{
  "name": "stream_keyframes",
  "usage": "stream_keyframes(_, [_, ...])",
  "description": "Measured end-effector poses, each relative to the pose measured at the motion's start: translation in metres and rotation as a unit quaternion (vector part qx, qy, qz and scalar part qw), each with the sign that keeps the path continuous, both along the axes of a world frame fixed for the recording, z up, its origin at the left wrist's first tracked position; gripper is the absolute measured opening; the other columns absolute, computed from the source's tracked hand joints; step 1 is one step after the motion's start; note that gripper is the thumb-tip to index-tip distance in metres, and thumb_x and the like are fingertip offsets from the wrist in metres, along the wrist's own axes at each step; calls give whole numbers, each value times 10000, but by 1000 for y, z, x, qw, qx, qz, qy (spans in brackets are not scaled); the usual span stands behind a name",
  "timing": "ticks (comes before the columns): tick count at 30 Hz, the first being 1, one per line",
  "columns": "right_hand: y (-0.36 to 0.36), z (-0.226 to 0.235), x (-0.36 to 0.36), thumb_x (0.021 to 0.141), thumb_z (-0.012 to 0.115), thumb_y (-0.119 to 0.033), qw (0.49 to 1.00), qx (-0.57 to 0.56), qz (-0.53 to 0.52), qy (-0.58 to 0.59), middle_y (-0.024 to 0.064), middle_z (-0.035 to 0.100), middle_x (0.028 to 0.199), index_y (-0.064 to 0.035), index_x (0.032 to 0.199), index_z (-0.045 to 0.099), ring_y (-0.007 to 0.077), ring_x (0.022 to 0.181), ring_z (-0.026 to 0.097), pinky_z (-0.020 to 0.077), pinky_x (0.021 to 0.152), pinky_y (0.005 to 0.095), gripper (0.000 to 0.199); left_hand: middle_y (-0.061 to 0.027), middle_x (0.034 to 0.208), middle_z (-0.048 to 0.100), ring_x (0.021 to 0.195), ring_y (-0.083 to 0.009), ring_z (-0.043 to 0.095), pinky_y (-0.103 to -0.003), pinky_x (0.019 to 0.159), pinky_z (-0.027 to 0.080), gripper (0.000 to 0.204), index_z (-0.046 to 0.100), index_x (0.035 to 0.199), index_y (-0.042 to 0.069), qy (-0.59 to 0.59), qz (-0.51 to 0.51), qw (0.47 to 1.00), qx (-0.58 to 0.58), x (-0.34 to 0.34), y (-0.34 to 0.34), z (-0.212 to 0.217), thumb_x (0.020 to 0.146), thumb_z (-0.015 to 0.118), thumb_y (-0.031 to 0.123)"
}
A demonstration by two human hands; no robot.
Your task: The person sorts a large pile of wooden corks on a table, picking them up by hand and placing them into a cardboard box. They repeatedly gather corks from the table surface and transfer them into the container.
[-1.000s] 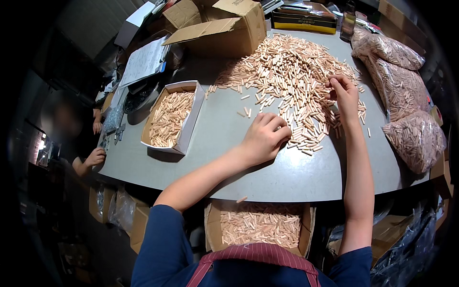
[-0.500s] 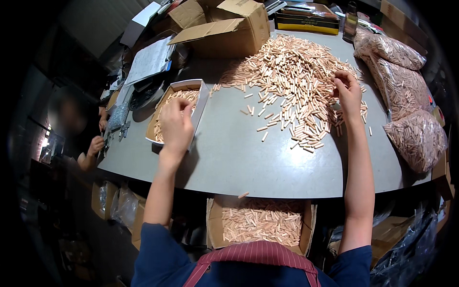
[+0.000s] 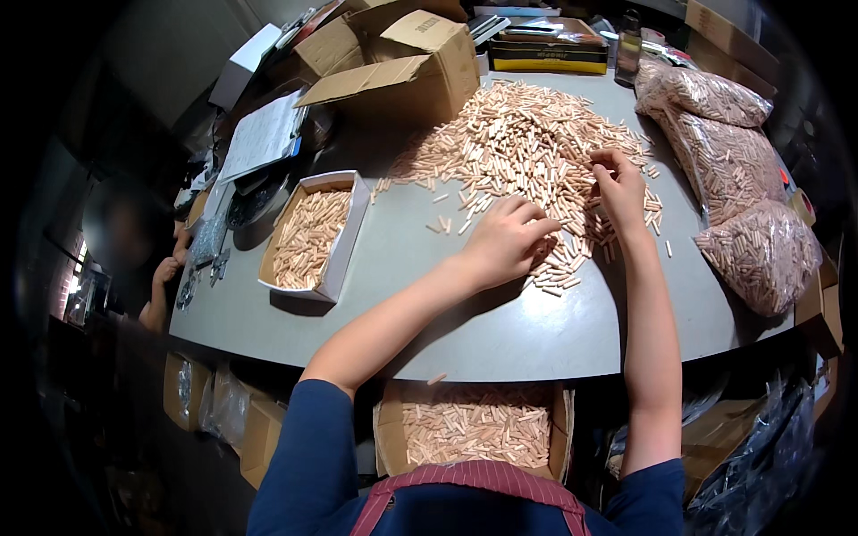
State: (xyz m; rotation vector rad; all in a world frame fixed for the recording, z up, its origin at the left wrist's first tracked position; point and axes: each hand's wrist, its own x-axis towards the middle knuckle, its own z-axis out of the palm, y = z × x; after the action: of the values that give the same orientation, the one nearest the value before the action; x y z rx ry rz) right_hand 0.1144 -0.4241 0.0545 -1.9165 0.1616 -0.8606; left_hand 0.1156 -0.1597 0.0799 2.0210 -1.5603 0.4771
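Observation:
A wide heap of short light wooden dowels (image 3: 527,143) covers the far middle of the grey table (image 3: 500,330). My left hand (image 3: 505,239) lies palm down on the heap's near edge with its fingers curled onto the dowels; what is under the palm is hidden. My right hand (image 3: 618,183) is a little farther right in the heap, its fingertips pinched together on a few dowels. A white open box (image 3: 344,228) partly filled with dowels stands to the left of my left hand.
A cardboard box of dowels (image 3: 386,429) sits below the table's near edge. Two clear bags of dowels (image 3: 733,170) lie at the right. Open cardboard boxes (image 3: 402,76) and papers (image 3: 259,138) stand at the back left. Another person's hand (image 3: 165,268) is at the far left.
My left hand reached left over the white box, then came back to the heap's near edge. My right hand stayed in the heap.

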Motion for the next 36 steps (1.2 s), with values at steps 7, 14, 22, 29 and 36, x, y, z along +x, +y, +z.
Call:
stream_keyframes(7, [13,18,-9,922,601,-72,998,49,45,-7,101,760,838,0,1046,739,149,644,697,553,604,295,199,-62,933,645,934,-296,593,-414,849,474,129,691,955,105,7,9,1000,24,5,-6,-15,837,738,87])
stream_keyframes(14, [17,16,-10,910,605,-59,995,39,87,26,96,748,858,-26,1052,735,150,638,692,552,593,305,195,-83,942,654,952,-311,593,-425,866,486,116,664,918,77,98,57,992,46,-13,40,-9,837,746,87])
stream_keyframes(22, [9,5,-3,919,606,-97,1000,-16,21,5,97,775,946,-31,1091,728,173,695,721,579,681,324,221,-134,1026,704,1029,-316,632,-404,899,485,154,701,1057,50,115,283,945,-114,-14,153,38,909,667,78])
stream_keyframes(29, [25,17,-11,964,605,-66,998,-57,18,30,94,751,1040,0,1169,687,127,795,692,577,651,285,230,-225,1443,539,1324,-414,495,-532,1111,356,455,611,1342,27,-134,414,900,23,-6,212,23,895,667,94])
stream_keyframes(36, [18,4,-12,911,604,-72,989,-145,-11,24,156,764,1003,-20,1103,710,296,919,746,573,834,376,226,-104,1141,659,1086,-308,615,-428,946,481,245,699,1106,84,-1,66,998,6,-37,67,-1,863,711,113])
